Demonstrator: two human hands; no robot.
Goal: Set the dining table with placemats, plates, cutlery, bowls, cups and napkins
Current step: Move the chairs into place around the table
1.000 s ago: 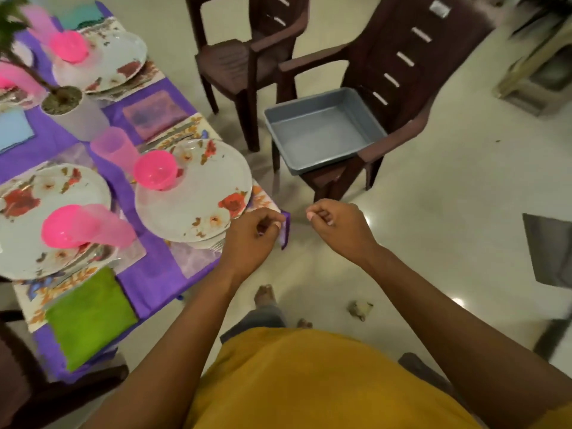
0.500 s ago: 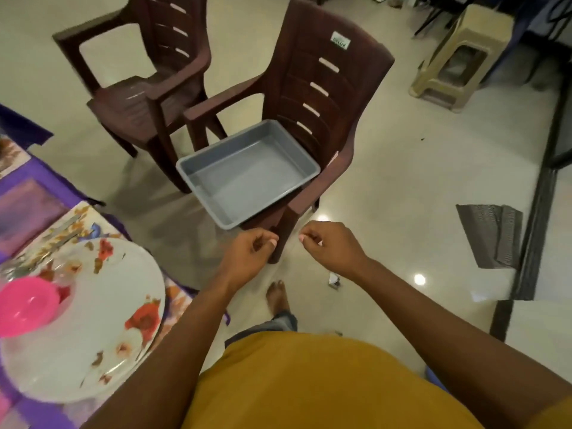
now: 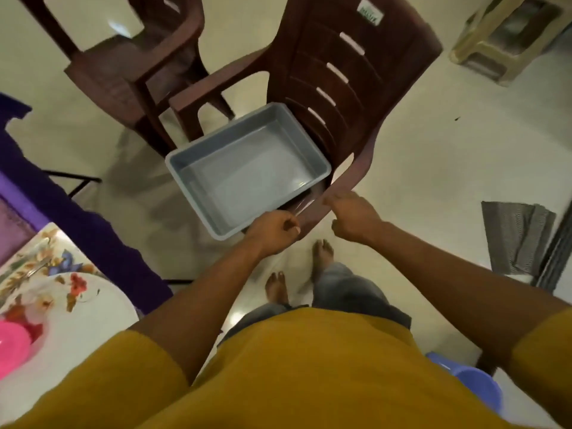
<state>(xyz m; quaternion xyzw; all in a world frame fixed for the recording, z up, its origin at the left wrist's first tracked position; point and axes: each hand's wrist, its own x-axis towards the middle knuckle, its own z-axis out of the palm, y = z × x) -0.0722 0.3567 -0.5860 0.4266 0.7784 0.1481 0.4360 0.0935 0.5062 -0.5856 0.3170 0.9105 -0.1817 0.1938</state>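
Note:
An empty grey plastic tub (image 3: 247, 168) rests on the seat of a dark brown plastic chair (image 3: 349, 88) in front of me. My left hand (image 3: 272, 232) hovers at the tub's near corner, fingers curled with nothing in them. Over the chair's near armrest is my right hand (image 3: 353, 216), fingers loosely closed and empty. At the lower left lies the table's edge with a purple cloth (image 3: 93, 230), a floral placemat (image 3: 46, 261), a white floral plate (image 3: 71, 329) and a pink bowl (image 3: 12, 348) on the plate.
A second brown chair (image 3: 130, 63) stands behind and left of the first. A beige stool (image 3: 501, 35) is at the top right, a grey striped cloth (image 3: 513, 236) lies on the floor at right, and a blue plastic item (image 3: 470, 382) sits by my right elbow.
My view has swung away from the set table toward the chair with the tub. Both hands have left the table's corner and now sit close to the tub and armrest.

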